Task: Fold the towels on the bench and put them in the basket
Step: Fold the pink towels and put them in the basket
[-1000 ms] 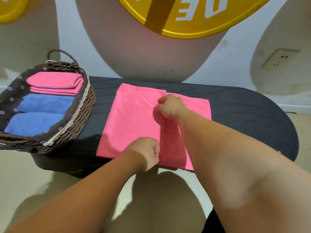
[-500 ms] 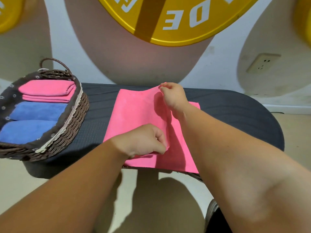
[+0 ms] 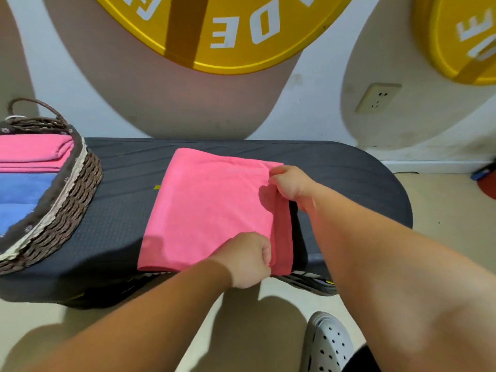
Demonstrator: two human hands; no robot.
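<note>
A pink towel (image 3: 206, 208) lies folded on the dark bench (image 3: 123, 200), its top layer drawn over to the right. My left hand (image 3: 248, 260) pinches the towel's near right corner at the bench's front edge. At the far right corner my right hand (image 3: 291, 183) grips the same edge. A wicker basket (image 3: 64, 210) with a dark flowered liner stands at the bench's left end. It holds folded pink towels (image 3: 32, 154) and folded blue towels (image 3: 21, 194).
The wall behind carries large yellow discs (image 3: 230, 30) and a socket (image 3: 377, 99). A grey perforated shoe (image 3: 328, 345) stands on the floor below the bench's front edge. Bare bench surface shows to the right of the towel.
Both hands lifted the towel's left layer and carried it rightward over the rest, halving its width. The towel now lies flat again with the hands at its right edge.
</note>
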